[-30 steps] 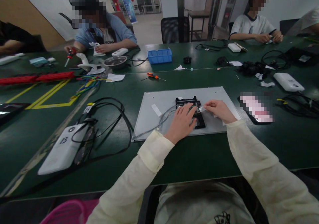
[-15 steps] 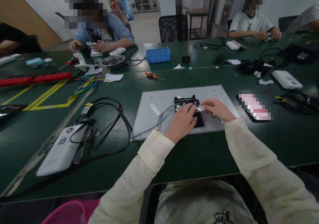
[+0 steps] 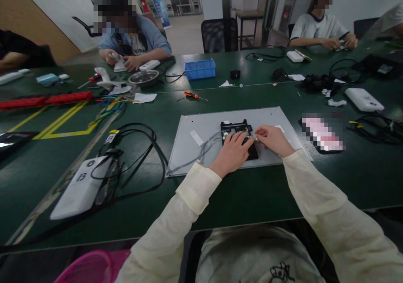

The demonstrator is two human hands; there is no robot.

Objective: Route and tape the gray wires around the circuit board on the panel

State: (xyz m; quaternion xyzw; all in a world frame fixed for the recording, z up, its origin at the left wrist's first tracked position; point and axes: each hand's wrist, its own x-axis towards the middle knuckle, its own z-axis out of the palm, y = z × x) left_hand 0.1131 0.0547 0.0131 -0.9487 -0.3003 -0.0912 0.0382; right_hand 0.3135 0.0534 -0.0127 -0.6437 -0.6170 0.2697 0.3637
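A black plastic frame with a small circuit board [image 3: 236, 125] lies on a light grey flat panel [image 3: 185, 125]. Thin grey cables [image 3: 206, 148] run from its left side across the panel. My left hand [image 3: 231, 153] rests over the frame with its fingers stretched out, covering much of it. At the frame's right edge, my right hand [image 3: 273, 139] pinches a small whitish strip [image 3: 254, 137] that looks like tape, close to my left fingertips. Another white strip [image 3: 197, 138] is stuck on the panel's left part.
A pixelated phone [image 3: 321, 135] lies right of the panel. On the left are a white power bank [image 3: 81, 186] and looped black cables [image 3: 151, 136]. Beyond the panel are an orange screwdriver [image 3: 192, 94], a blue basket [image 3: 200, 69] and a metal bowl [image 3: 144, 78]. People sit across the table.
My left fingers have shifted slightly right, nearer my right fingertips. The whitish strip now shows less between them. Across the table, the person at left has moved their hands.
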